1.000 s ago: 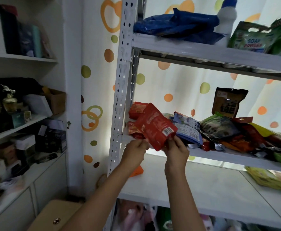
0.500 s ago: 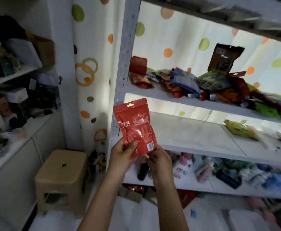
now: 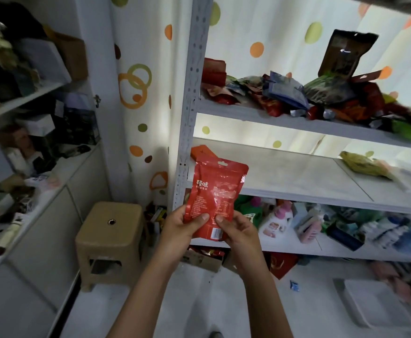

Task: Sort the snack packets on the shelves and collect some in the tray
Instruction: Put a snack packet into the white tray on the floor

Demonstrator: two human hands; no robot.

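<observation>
Head view. Both hands hold one red snack packet (image 3: 215,196) upright at centre frame, in front of the white shelf unit (image 3: 297,191). The left hand (image 3: 182,228) has its grip closed on the packet's lower left edge, thumb on the face; the right hand (image 3: 238,230) pinches the lower right corner. Mixed snack packets (image 3: 297,96) lie heaped on the shelf at upper right. A white tray (image 3: 375,306) sits on the floor, lower right. A tan stool (image 3: 111,237) stands at lower left.

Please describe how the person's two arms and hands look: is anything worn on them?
The left hand and the right hand are bare, with short nails. No gloves, rings, watch or bracelets show. Both forearms are uncovered to the frame's bottom edge; no sleeve is visible.
</observation>
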